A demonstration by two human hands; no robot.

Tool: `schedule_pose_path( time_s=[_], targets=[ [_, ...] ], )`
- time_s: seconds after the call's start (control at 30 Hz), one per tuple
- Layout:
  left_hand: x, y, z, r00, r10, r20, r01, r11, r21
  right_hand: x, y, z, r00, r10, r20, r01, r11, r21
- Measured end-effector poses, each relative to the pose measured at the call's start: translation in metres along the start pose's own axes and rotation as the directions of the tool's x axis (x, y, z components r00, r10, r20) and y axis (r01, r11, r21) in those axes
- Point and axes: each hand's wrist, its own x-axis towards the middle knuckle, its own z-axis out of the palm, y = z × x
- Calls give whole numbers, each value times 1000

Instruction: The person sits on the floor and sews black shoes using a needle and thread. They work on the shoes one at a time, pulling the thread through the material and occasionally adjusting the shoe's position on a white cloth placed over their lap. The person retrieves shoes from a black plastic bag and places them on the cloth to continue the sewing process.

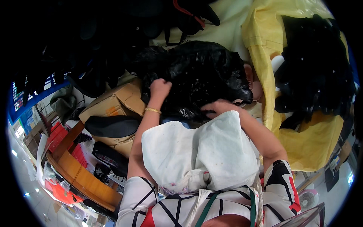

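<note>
White cloth [196, 155] sits closest to the lens, draped over the lap/chest area between both forearms. It looks parked there as a cover or apron, since it hangs slack and neither hand touches it. Faint specks on its lower edge.

Black plastic bag [200, 79] is just beyond it, bulging, crinkled, resting up against a cardboard box [113, 104] on its left and a yellow woven sack [298, 125] on its right. Both hands are on it:
- Left hand [160, 89]: grip curled closed on a fold at the bag's upper-left edge, fingers bunching the film. Gold bangle [152, 111] on the wrist. Reads as pulling or steadying that side.
- Right hand [217, 107]: lying flat on the bag's lower front, fingers mostly tucked under a fold, so I cannot tell whether that grip is pinching film or only pressing. Likely pins the bag so it does not slide.

1 hand per side fits opening or shifting a floppy load.

Around it:
- Yellow sack holds dark, black pieces [314, 68], mouth folded back so the contents stay reachable.
- A black shoe sole [111, 126] lies flat on top of the cardboard box.
- A wooden tabletop [85, 178] edge curves at lower left, with red items beside it.
</note>
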Motion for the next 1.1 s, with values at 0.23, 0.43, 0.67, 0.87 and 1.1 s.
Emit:
schedule_pose_path(
  time_s=[0.23,0.43,0.67,0.87,1.1],
  targets=[
    [-56,77,-79,995,93,-43,-84,507,-858,-1,39,19,969,157,192,-222,892,393],
    [-112,138,-116,954,132,-269,-276,37,-960,13,28,-21,713,45,-700,-223,961,-165],
    [-140,163,-157,890,279,-359,-383,34,-923,32,54,-77,747,56,-663,223,918,328],
    [-157,170,-142,891,325,-318,-386,174,-906,105,65,-58,787,-15,-616,83,993,83],
    [-207,204,-132,828,416,-375,-546,450,-707,107,-11,-119,774,-305,-555,476,858,193]
  ],
)
